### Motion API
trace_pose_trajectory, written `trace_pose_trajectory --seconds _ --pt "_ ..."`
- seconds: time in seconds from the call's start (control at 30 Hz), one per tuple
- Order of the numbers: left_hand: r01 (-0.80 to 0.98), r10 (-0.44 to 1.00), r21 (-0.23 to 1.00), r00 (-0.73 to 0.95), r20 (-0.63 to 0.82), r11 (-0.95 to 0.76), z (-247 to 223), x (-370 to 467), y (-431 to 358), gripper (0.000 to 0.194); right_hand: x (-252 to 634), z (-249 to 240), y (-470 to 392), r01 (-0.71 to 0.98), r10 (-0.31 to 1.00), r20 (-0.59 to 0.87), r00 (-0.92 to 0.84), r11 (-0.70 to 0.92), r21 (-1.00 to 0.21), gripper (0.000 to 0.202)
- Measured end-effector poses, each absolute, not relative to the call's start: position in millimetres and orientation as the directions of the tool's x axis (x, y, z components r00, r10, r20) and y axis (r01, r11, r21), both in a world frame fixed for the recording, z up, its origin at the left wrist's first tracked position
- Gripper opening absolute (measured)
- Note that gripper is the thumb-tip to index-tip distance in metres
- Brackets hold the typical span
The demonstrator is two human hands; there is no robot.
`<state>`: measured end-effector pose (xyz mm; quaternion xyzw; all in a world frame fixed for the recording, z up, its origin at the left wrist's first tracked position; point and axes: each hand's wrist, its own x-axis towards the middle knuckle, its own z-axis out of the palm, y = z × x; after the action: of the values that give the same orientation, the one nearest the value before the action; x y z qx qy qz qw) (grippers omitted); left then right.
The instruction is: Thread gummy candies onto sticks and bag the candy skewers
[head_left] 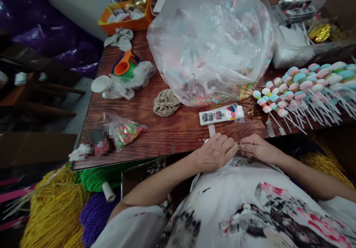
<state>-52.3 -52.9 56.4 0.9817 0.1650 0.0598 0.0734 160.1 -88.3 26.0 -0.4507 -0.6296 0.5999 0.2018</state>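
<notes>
My left hand [217, 152] is closed at the table's front edge, knuckles up, close to my body. Fingertips pressed together, my right hand [258, 148] meets it from the right. Something thin and small shows between the two hands, too little of it to name. Just beyond them lies a flat white printed packet [221, 114] in clear wrap, with a whitish strip [211, 130] below it. To the right, pastel marshmallow skewers [300, 86] on white sticks lie in a heap.
Behind stands a big clear plastic bag [205, 44] of pastel pieces. Leftward are a beige cloth bundle [166, 102], a small bag of colourful candies [126, 134], a paper cup [100, 84] and an orange-green tape dispenser [125, 68]. Yellow cord bundles [52, 207] hang below the table [155, 136].
</notes>
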Motion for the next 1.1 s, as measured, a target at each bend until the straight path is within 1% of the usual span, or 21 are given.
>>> trace_pose_trajectory --seconds 0.03,0.07,0.1,0.13,0.17,0.2,0.23,0.27,0.3,0.33,0.37,0.43,0.47,0.53,0.6,0.67,0.73,0.83,0.9,1.0,1.1 --pt "0.289 0.302 0.101 0.941 0.153 -0.952 52.9 -51.4 -53.0 0.026 160.7 26.0 -88.0 0.262 0.787 -0.338 -0.515 -0.231 -0.937 0.046" --pt "0.286 0.293 0.066 0.936 0.196 -0.956 48.4 -50.5 -52.4 0.024 162.1 26.1 -88.1 0.237 0.790 -0.352 -0.502 -0.266 -0.934 0.048" --pt "0.303 0.309 0.061 0.924 0.224 -0.951 43.7 -49.5 -51.3 0.023 164.8 26.4 -88.6 0.257 0.823 -0.325 -0.466 -0.225 -0.940 0.048" --pt "0.338 0.348 0.086 0.905 0.245 -0.937 39.3 -48.8 -50.1 0.022 169.2 26.7 -89.5 0.324 0.877 -0.254 -0.407 -0.122 -0.938 0.045" --pt "0.384 0.408 0.142 0.873 0.265 -0.913 35.8 -48.4 -48.8 0.022 175.7 27.0 -90.9 0.435 0.933 -0.144 -0.329 0.014 -0.900 0.041" --pt "0.428 0.480 0.228 0.830 0.284 -0.875 33.6 -48.3 -47.6 0.022 183.9 26.8 -92.6 0.575 0.968 -0.012 -0.250 0.138 -0.806 0.035" --pt "0.458 0.556 0.341 0.776 0.296 -0.821 32.8 -48.6 -46.6 0.023 193.3 25.9 -94.6 0.718 0.977 0.119 -0.179 0.212 -0.663 0.029" --pt "0.464 0.631 0.471 0.717 0.298 -0.750 33.1 -49.1 -45.6 0.023 203.1 24.0 -96.7 0.839 0.967 0.225 -0.117 0.217 -0.499 0.025" --pt "0.444 0.699 0.604 0.656 0.284 -0.662 34.3 -49.5 -44.8 0.023 212.4 21.0 -98.6 0.923 0.952 0.299 -0.065 0.171 -0.345 0.024" --pt "0.404 0.760 0.726 0.602 0.247 -0.556 35.9 -49.5 -44.0 0.022 220.3 16.9 -100.1 0.969 0.941 0.336 -0.028 0.107 -0.221 0.024" --pt "0.353 0.811 0.832 0.555 0.183 -0.429 37.4 -49.0 -43.3 0.022 226.1 11.8 -101.0 0.989 0.938 0.346 -0.004 0.054 -0.135 0.025" --pt "0.232 0.877 0.965 0.480 -0.001 -0.125 38.4 -45.6 -42.2 0.024 231.0 0.3 -100.1 0.998 0.945 0.325 0.033 -0.015 -0.057 0.023" --pt "0.168 0.884 0.985 0.455 -0.106 0.031 37.8 -43.1 -42.0 0.026 230.5 -5.2 -98.3 0.998 0.951 0.304 0.051 -0.038 -0.047 0.022" --pt "0.048 0.859 0.960 0.436 -0.269 0.277 34.8 -37.5 -42.6 0.031 226.6 -13.5 -93.2 0.996 0.961 0.261 0.092 -0.084 -0.040 0.023" --pt "-0.024 0.835 0.921 0.432 -0.341 0.389 31.4 -33.5 -44.1 0.036 222.0 -16.1 -89.0 0.993 0.967 0.224 0.121 -0.116 -0.032 0.024" --pt "-0.056 0.830 0.903 0.420 -0.366 0.426 29.0 -31.8 -45.7 0.038 218.0 -11.4 -88.8 0.994 0.972 0.205 0.111 -0.103 -0.048 0.023" --pt "-0.076 0.837 0.892 0.387 -0.386 0.446 27.8 -31.0 -46.8 0.038 213.7 0.4 -92.7 0.992 0.970 0.237 0.053 -0.023 -0.127 0.019" --pt "-0.127 0.847 0.877 0.354 -0.397 0.464 26.4 -26.7 -46.6 0.037 202.3 23.9 -98.3 0.925 0.915 0.401 -0.047 0.192 -0.329 0.009" --pt "-0.172 0.850 0.872 0.373 -0.373 0.458 25.2 -20.8 -44.8 0.036 189.6 35.5 -96.3 0.833 0.854 0.508 -0.113 0.360 -0.420 0.010" --pt "-0.240 0.865 0.872 0.392 -0.315 0.427 24.6 -11.0 -40.6 0.036 165.4 39.4 -83.0 0.717 0.768 0.593 -0.242 0.554 -0.424 0.022" --pt "-0.286 0.894 0.874 0.341 -0.291 0.393 25.9 -6.9 -37.5 0.033 145.2 33.1 -66.3 0.668 0.733 0.616 -0.289 0.615 -0.419 0.032"
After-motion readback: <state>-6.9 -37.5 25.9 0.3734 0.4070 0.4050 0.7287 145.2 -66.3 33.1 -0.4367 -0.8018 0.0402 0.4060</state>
